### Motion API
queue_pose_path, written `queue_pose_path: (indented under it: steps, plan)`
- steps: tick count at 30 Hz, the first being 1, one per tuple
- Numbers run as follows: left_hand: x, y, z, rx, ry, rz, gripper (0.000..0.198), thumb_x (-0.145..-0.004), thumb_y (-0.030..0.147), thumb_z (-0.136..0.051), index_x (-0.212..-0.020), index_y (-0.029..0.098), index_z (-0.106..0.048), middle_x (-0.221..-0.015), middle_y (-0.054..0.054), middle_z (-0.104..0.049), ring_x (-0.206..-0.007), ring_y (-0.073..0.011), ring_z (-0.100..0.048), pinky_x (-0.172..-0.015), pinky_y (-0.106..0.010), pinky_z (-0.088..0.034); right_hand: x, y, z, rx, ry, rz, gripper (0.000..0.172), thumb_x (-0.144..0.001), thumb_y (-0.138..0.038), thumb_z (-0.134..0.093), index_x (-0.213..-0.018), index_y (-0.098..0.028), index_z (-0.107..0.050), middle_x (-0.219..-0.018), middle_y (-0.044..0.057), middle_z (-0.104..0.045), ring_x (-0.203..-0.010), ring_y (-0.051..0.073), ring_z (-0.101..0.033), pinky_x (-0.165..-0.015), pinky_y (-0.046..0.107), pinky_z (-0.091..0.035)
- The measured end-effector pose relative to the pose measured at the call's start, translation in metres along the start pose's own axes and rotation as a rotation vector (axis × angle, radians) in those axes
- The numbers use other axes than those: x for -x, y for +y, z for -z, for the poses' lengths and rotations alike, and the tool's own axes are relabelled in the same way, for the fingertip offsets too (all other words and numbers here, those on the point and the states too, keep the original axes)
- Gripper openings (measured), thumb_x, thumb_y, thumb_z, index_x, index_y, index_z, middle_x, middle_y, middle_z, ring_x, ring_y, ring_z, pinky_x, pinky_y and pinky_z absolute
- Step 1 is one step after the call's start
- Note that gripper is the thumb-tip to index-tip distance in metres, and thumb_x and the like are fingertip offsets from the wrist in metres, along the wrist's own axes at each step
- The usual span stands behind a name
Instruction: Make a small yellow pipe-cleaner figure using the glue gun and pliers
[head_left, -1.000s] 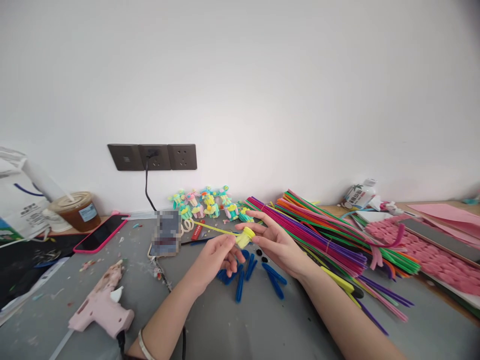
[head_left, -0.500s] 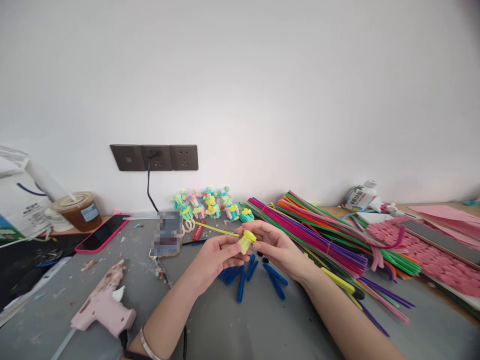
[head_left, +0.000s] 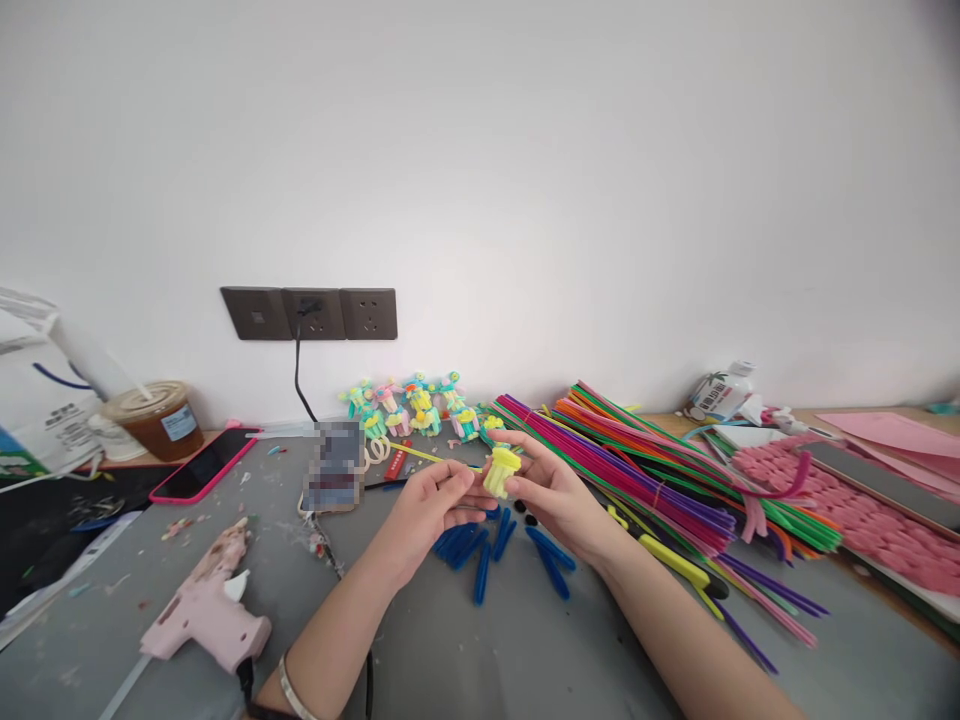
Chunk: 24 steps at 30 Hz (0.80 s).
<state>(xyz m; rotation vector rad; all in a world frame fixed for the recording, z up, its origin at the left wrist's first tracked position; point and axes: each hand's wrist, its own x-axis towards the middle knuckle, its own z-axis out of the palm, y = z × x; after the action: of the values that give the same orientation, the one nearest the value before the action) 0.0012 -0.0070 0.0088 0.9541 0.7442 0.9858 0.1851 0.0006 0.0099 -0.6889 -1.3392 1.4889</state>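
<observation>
A small pale-yellow shape of bent pipe cleaner (head_left: pixel 501 474), with a brighter yellow band around its top, is pinched upright in my right hand (head_left: pixel 551 492). Just left of it, my left hand (head_left: pixel 431 508) has thumb and fingers closed on the yellow pipe cleaner strand (head_left: pixel 415 453), which stretches away to the upper left and partly hides behind the fingers. Beneath my hands, several short folded blue pipe cleaner pieces (head_left: pixel 482 573) lie on the grey table mat (head_left: pixel 480 660).
Finished colourful figures (head_left: pixel 420 405) stand by the wall. Bundled pipe cleaners (head_left: pixel 637 480) and a yellow-handled tool (head_left: pixel 675 560) lie right. A pink glue gun (head_left: pixel 210 610), a pink-cased phone (head_left: pixel 206 467) and a drink cup (head_left: pixel 157 420) are left.
My left hand has let go of the yellow shape and shifted slightly left. The shape now sits in my right hand alone, a bit higher and more upright.
</observation>
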Motion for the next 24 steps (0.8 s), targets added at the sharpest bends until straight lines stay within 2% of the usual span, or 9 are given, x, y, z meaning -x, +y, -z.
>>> queue_pose_path:
  steps: [2,6,9,14,19,24]
  plan:
    - [-0.0002,0.0016,0.0004,0.005,0.028,-0.02,0.041,-0.074,0.053,-0.075,-0.088,0.016,-0.066,-0.087,-0.008,-0.075,-0.083,-0.0198,-0.071,-0.077,-0.031,-0.054,-0.0003,-0.0013,0.0012,-0.027,0.029,-0.01,0.053,-0.076,-0.038,-0.078,-0.123,-0.027,-0.057,-0.09,0.002,-0.069,-0.085,0.018,-0.064,-0.081,0.032,-0.048]
    - [-0.0006,0.0021,-0.0002,0.015,0.063,-0.017,0.037,-0.071,0.049,-0.079,-0.08,0.016,-0.063,-0.082,-0.006,-0.073,-0.077,-0.0156,-0.068,-0.073,-0.027,-0.054,-0.0007,-0.0017,0.0012,-0.05,0.037,-0.02,0.054,-0.073,-0.04,-0.081,-0.121,-0.026,-0.06,-0.087,0.001,-0.067,-0.079,0.016,-0.062,-0.075,0.029,-0.047]
    - [0.0005,0.0011,-0.0022,0.04,0.004,0.044,0.038,-0.069,0.046,-0.082,-0.076,0.016,-0.06,-0.082,-0.006,-0.072,-0.078,-0.0158,-0.068,-0.074,-0.028,-0.054,-0.0002,-0.0011,-0.0007,-0.049,0.007,-0.026,0.052,-0.072,-0.036,-0.082,-0.119,-0.025,-0.062,-0.09,0.001,-0.067,-0.08,0.016,-0.062,-0.074,0.028,-0.047]
    - [0.0024,-0.0017,-0.0038,0.096,-0.116,0.094,0.033,-0.069,0.035,-0.084,-0.075,0.015,-0.059,-0.08,-0.004,-0.07,-0.08,-0.017,-0.069,-0.077,-0.028,-0.054,0.001,0.0001,-0.0032,-0.049,-0.101,-0.055,0.049,-0.077,-0.034,-0.078,-0.121,-0.025,-0.059,-0.086,0.0,-0.065,-0.067,0.012,-0.058,-0.063,0.025,-0.047]
    - [0.0028,-0.0022,-0.0024,0.077,-0.15,0.085,0.032,-0.072,0.033,-0.082,-0.073,0.015,-0.056,-0.079,-0.006,-0.071,-0.076,-0.0153,-0.069,-0.072,-0.025,-0.053,0.002,0.0,-0.0035,-0.027,-0.147,-0.043,0.045,-0.08,-0.036,-0.075,-0.12,-0.025,-0.059,-0.086,-0.001,-0.063,-0.066,0.011,-0.056,-0.063,0.025,-0.048]
    - [0.0041,-0.0004,-0.0026,0.053,-0.127,0.085,0.032,-0.075,0.036,-0.08,-0.078,0.017,-0.055,-0.083,-0.008,-0.074,-0.077,-0.0156,-0.071,-0.073,-0.026,-0.054,0.0019,-0.0015,-0.0032,-0.021,-0.13,-0.032,0.042,-0.081,-0.035,-0.075,-0.119,-0.025,-0.06,-0.089,-0.001,-0.062,-0.069,0.01,-0.056,-0.064,0.023,-0.046]
